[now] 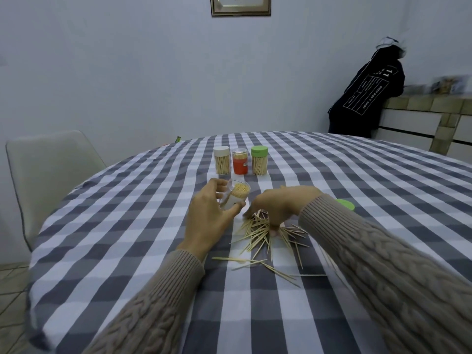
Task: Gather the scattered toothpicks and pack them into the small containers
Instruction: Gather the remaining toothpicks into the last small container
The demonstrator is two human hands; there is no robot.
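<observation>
Just above the frame's centre, the left hand (209,213) grips a tilted, lidless container (236,196), its fingers curled round the body and its open mouth already crowded with sticks. The right hand (278,208) hangs over the scattered toothpicks (263,236) on the checked surface (127,226), fingers bent down into the heap; whether they pinch any I cannot tell. Tilt further and the packed sticks could slide out. A loose bundle may splay against that full mouth.

Four small containers are showing: three capped ones (240,160) standing in a row, one open container (236,195) tilting. One loose green lid (346,203) is lying apart. The scattered toothpicks (263,238) are lying too many to count. Two hands, one chair (51,159) are showing.
</observation>
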